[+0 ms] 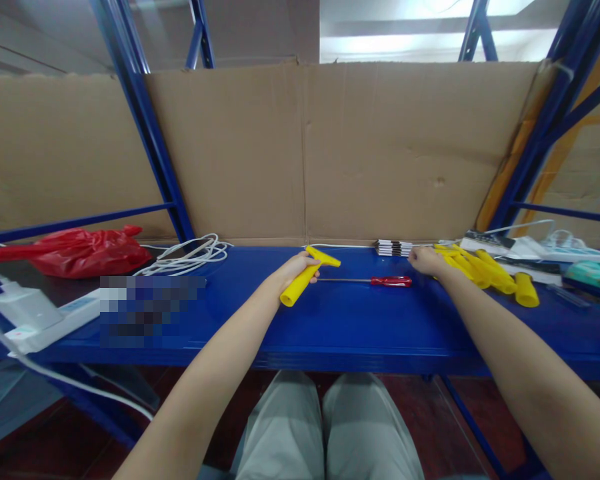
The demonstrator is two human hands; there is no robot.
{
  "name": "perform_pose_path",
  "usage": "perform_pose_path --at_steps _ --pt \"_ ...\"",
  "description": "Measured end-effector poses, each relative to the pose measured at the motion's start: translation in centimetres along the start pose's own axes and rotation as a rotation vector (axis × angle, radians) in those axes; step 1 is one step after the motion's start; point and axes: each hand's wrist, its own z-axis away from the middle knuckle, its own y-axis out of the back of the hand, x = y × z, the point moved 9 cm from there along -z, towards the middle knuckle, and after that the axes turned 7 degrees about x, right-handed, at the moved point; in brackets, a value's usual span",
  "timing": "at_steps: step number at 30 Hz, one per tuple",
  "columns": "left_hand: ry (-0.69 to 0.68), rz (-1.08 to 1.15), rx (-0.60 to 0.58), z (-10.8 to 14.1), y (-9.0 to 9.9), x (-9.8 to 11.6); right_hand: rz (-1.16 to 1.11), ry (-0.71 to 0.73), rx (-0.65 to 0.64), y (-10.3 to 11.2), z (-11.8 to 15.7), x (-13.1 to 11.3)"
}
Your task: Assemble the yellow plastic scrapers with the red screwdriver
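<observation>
From where I stand, the person's 2 hands are well apart over the blue table (350, 327). The left hand (294, 265) is closed around a yellow T-shaped handle (298, 287), tilted above the middle of the table, its crosspiece pointing away from the person. The right hand (422, 260) is curled between a small stack of white-and-dark pieces (391, 248) and a heap of yellow handles (487, 270); I cannot tell whether its fingers grip anything. Between the hands lies 1 red-handled screwdriver (391, 281), its shaft pointing left. Over on the left slumps a red plastic bag (90, 252), bunched up so its contents are hidden, with a coil of white cable (195, 255) just beside it. Nearer the front edge, a white power strip (83, 305) has a white adapter (26, 305) plugged in. At the far right sits a green packet (593, 275), whatever it holds out of sight.
</observation>
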Motion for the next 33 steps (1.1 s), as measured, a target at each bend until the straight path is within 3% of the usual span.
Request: perform_pose_path --at_steps 16,33 --pt "-0.012 -0.042 -0.021 0.5 -0.6 0.0 0.109 0.025 -0.008 -1.6 -0.6 0.5" --pt "-0.013 -0.060 -0.046 1.7 -1.4 0.4 0.215 -0.001 0.039 -0.7 0.0 0.7"
